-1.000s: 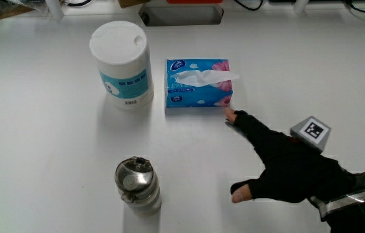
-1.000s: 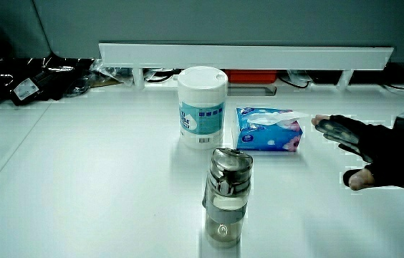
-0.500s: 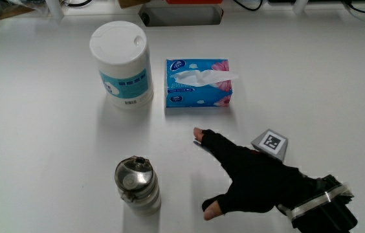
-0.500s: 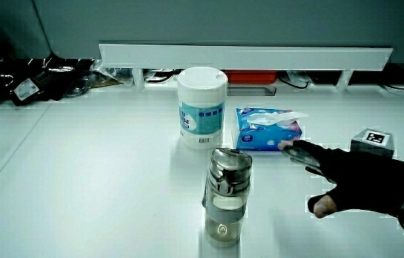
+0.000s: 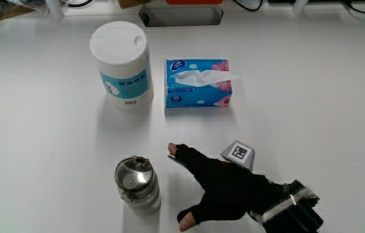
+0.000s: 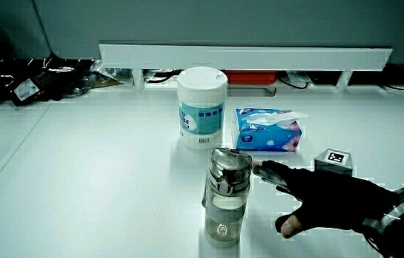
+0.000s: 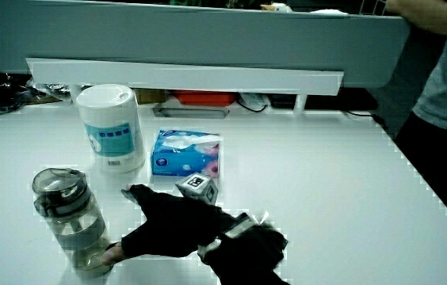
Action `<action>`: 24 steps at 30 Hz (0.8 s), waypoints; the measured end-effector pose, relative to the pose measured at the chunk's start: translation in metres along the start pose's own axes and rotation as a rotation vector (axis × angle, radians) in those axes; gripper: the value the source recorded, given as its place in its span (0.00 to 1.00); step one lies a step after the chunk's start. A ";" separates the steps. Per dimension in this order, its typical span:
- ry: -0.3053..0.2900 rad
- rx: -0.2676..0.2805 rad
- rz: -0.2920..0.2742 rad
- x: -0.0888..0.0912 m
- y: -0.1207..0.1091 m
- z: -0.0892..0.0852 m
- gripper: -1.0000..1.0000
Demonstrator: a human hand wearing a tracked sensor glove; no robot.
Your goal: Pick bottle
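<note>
A clear bottle [image 5: 138, 186] with a metal cap stands upright near the person's edge of the table; both side views show it too [image 6: 226, 207] [image 7: 70, 219]. The gloved hand [image 5: 216, 189] lies low over the table just beside the bottle, fingers spread, holding nothing. Its index finger points past the bottle's cap and its thumb reaches toward the bottle's base [image 7: 112, 253]. The patterned cube [image 5: 237, 154] sits on the hand's back. In both side views the hand [image 6: 316, 197] [image 7: 172, 223] is close to the bottle, a narrow gap showing between them.
A white wipes canister [image 5: 122, 63] and a blue tissue pack [image 5: 198, 83] stand side by side, farther from the person than the bottle. A low partition [image 6: 245, 56] closes off the table, with cables and clutter [image 6: 37, 77] beside it.
The hand has slid from beside the tissue pack toward the person and across to the bottle, still spread and holding nothing. Bottle, canister and tissue pack have stayed put.
</note>
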 end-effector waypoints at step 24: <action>0.104 -0.027 0.050 0.031 0.052 -0.031 0.50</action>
